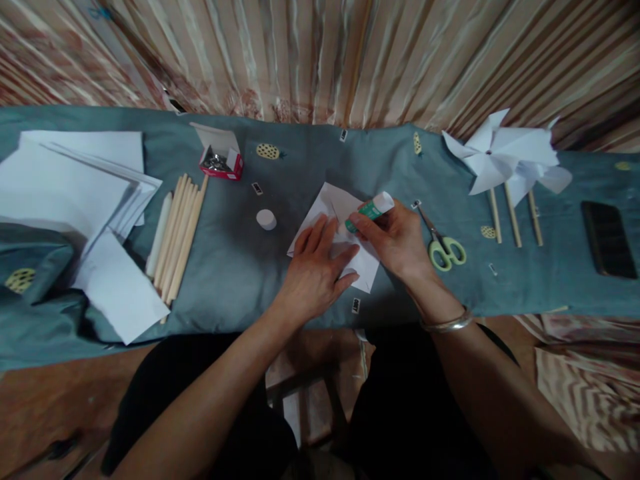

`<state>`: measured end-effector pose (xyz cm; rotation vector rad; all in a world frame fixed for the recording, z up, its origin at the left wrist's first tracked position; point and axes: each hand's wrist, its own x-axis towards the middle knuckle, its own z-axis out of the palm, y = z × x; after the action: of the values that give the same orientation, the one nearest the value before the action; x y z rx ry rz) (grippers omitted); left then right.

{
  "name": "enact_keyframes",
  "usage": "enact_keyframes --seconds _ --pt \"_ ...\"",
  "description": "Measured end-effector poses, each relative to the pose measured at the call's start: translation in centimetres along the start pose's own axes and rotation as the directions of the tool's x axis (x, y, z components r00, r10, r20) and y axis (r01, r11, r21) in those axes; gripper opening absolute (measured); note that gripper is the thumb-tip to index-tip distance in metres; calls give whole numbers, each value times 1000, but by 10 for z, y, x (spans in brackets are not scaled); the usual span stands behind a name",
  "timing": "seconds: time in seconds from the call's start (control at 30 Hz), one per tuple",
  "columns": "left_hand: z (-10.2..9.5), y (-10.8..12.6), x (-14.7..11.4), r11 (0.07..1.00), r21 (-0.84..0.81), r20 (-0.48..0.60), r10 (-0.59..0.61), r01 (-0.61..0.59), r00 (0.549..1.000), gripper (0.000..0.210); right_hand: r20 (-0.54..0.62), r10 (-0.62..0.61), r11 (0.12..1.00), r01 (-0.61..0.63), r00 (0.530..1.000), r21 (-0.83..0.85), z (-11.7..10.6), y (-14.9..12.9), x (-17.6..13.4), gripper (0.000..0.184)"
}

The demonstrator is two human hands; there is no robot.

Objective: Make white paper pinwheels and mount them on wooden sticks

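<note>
A square of white paper (367,270) with cut slits lies on the cloth in front of me. Flat on its left part rests my left hand (317,270), fingers stretched out. My right hand (397,240) is wrapped round a green and white glue stick (371,211), tilted with its lower end at the middle of the paper; whether the tip touches is hard to make out. A white round cap (266,219) sits on the cloth to the left of the paper. Green-handled scissors (447,252) lie just right of my right hand.
White paper sheets (60,177) are piled at the left, beside several wooden sticks (180,233) and a small red box (221,163) of metal pieces. Paper pinwheels (487,155) on sticks and a black phone (609,239) lie at the right. A striped curtain (310,60) hangs behind.
</note>
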<state>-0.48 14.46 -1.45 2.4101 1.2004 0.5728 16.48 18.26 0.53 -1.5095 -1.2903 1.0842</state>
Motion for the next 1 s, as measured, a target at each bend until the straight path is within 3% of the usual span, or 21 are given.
enact_keyframes --seconds 0.1,0.63,1.0 --pt "0 0 0 1000 5 5 -3 3 1000 48 -30 -55 995 52 998 -90 1 -3 -2 30" --pt "0 0 1 1000 8 11 8 -8 1000 42 76 -118 949 135 990 -285 2 -13 -11 26" --pt "-1 -1 1 1000 21 12 10 -10 1000 42 146 -149 921 191 978 -340 -1 -16 -13 18"
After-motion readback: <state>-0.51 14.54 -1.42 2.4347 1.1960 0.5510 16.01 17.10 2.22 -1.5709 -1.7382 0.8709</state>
